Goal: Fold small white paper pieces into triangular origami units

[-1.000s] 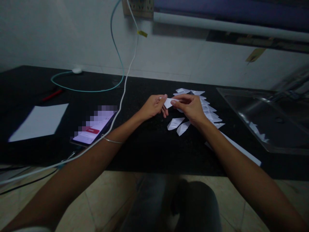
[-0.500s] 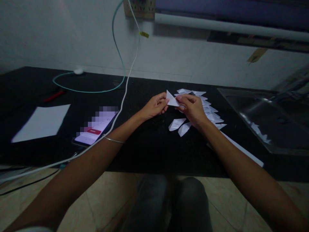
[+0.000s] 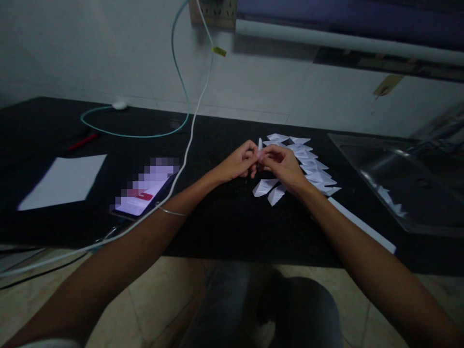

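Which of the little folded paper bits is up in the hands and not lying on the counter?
The folded paper piece pinched between the left hand and right hand. The other folded pieces lie on the black counter.

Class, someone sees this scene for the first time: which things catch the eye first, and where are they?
At the middle of the black counter, the left hand and right hand pinch one small folded paper piece. Beside the right hand lies a spread of white folded pieces. A lit phone glows to the left.

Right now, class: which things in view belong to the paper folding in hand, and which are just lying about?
In use: small folded paper, pinched by left hand and right hand; folded pieces; paper strip.

Lying about: phone, white cable, teal cable, blank sheet, red pen, sink.
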`<state>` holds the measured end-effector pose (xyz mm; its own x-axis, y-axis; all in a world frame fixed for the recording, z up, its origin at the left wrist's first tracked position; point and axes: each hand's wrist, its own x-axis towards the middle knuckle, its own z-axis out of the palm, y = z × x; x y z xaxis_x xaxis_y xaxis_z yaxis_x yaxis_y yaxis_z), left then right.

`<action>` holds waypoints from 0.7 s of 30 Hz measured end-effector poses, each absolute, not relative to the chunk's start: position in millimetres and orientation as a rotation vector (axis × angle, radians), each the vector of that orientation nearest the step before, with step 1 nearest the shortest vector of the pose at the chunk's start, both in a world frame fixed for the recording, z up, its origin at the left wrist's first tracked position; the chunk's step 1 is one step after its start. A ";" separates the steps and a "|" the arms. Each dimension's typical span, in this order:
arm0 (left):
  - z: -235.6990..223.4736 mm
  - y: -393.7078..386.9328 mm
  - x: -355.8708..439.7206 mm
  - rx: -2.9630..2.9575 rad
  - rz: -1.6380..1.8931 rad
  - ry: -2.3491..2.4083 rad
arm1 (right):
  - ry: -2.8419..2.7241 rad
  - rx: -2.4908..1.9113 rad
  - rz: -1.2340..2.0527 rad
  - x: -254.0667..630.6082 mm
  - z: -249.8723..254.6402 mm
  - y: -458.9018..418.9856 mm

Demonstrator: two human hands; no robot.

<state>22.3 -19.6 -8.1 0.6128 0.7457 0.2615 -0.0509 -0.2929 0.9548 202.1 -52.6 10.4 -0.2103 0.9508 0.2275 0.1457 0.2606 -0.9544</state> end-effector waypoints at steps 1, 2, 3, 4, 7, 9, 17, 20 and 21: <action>-7.2 -20.7 23.0 1.678 0.852 0.576 | -1.592 -1.058 1.085 201.8 10.9 -53.1; -6.7 -21.1 23.8 1.656 0.841 0.575 | -1.592 -1.071 1.103 201.4 11.8 -53.9; -6.7 -21.1 24.6 1.637 0.833 0.571 | -1.591 -1.081 1.126 200.9 13.1 -54.9; -6.8 -20.8 25.5 1.623 0.830 0.562 | -1.589 -1.086 1.152 200.2 14.6 -56.1; -6.8 -20.4 27.5 1.599 0.840 0.538 | -1.589 -1.063 1.235 197.8 18.8 -59.7; -5.6 -21.7 28.0 1.595 0.843 0.550 | -1.593 -1.035 1.278 196.9 20.1 -61.4; 1.2 -27.0 22.5 1.700 0.846 0.598 | -1.640 -0.921 1.371 200.6 17.7 -61.5; 3.4 -27.1 21.0 1.742 0.820 0.593 | -1.663 -0.935 1.339 201.2 18.7 -61.3; 3.8 -27.0 20.7 1.747 0.826 0.582 | -1.667 -0.936 1.331 201.1 18.8 -61.2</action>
